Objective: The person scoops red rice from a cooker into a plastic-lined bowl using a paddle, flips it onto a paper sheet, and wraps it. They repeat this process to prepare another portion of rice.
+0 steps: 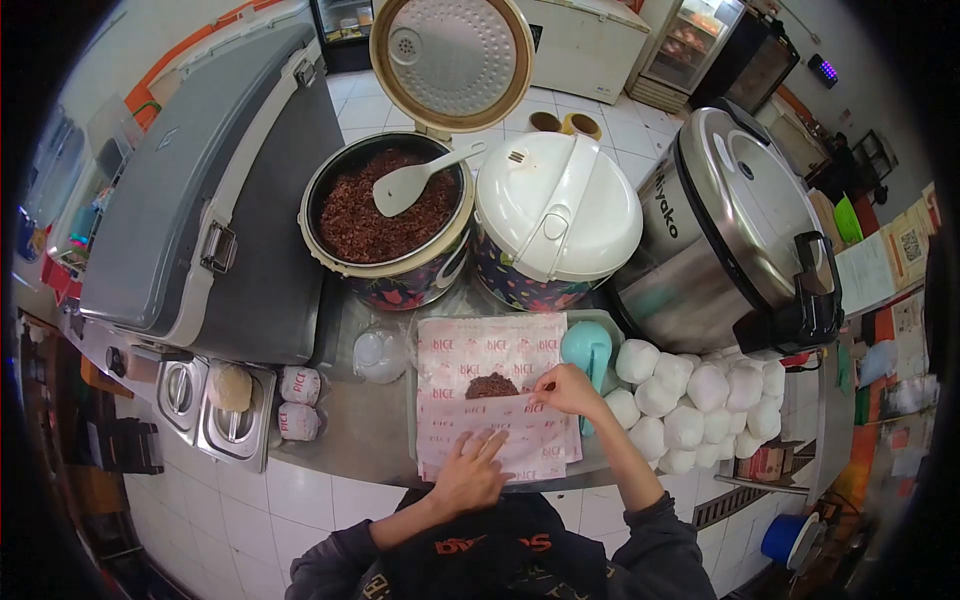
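Observation:
A sheet of printed rice wrapping paper (pixel 490 430) is folded up part-way over a small mound of dark reddish rice (pixel 491 386), lying on a stack of the same sheets (pixel 450 350). My right hand (pixel 570 390) pinches the upper right edge of the folded sheet. Lower down, my left hand (pixel 470 472) rests with its fingers stretched out against the paper. Just beyond my right hand lies a turquoise scoop or cup with a handle (pixel 585 345). The part of the mound under the fold is hidden.
Behind stand an open rice cooker (pixel 385 270) with a white paddle (pixel 405 188) on dark rice, a closed cooker (pixel 560 210) and a large steel one (pixel 720 220). White wrapped balls (pixel 690 400) pile up at right. Two printed packets (pixel 299 405) and a grey cool box (pixel 220 200) sit left.

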